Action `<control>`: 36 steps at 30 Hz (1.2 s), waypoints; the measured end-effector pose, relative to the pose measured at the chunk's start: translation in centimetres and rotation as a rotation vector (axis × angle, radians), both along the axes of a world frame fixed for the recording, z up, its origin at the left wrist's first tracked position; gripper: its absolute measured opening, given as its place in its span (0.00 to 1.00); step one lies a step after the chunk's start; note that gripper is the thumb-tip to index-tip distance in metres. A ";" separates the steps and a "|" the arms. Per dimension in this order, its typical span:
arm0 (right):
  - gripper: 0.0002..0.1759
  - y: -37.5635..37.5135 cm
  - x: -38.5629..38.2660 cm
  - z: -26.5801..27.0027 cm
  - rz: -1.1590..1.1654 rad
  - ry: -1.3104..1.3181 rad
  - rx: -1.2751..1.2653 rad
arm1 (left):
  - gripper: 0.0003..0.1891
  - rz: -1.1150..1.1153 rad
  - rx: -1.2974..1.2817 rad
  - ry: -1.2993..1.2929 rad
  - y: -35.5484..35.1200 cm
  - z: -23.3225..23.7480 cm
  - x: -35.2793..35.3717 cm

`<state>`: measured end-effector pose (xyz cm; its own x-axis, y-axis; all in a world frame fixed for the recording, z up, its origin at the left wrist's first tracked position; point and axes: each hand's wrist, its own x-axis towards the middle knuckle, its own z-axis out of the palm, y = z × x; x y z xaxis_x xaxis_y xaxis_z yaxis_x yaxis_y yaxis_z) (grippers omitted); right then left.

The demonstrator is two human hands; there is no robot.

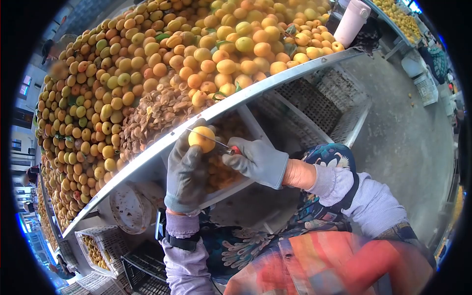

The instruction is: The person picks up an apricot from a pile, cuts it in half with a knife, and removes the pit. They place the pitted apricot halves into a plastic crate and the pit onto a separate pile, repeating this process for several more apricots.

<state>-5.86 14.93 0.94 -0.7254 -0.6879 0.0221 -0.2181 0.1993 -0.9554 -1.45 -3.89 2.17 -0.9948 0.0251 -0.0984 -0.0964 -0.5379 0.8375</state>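
Metal-rimmed sorting table (275,81) heaped with orange apricots (196,49), brown pit pile (157,115) at near edge. Grey-gloved left hand (187,172) cups single yellow apricot (201,137) over white plastic crate (231,191), likely so pieces drop in; grey-gloved right hand (258,162) clamps red-handled thin knife (219,143), blade laid across fruit
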 end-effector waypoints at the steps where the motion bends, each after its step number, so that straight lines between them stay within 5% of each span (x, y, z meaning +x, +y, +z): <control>1: 0.24 0.0 0.1 -0.3 0.001 0.002 0.003 | 0.32 0.001 0.003 0.002 0.2 -0.2 0.0; 7: 0.23 -0.4 0.4 -0.9 -0.009 -0.034 -0.006 | 0.30 0.055 0.076 -0.036 0.7 -1.0 0.1; 16: 0.22 -0.7 0.4 -2.7 -0.051 -0.275 -0.145 | 0.24 0.142 -0.237 0.045 1.3 -1.2 -0.6; 27: 0.22 -1.3 1.7 -3.4 -0.171 -0.205 -0.082 | 0.20 0.076 -0.206 -0.056 2.2 -1.9 0.1; 29: 0.22 -0.9 1.0 -2.4 -0.140 -0.135 0.010 | 0.20 0.193 -0.170 0.117 2.7 -1.7 -0.2; 36: 0.19 -1.9 2.7 -1.4 -0.153 -0.289 -0.040 | 0.19 0.126 -0.101 0.097 2.6 -1.3 0.3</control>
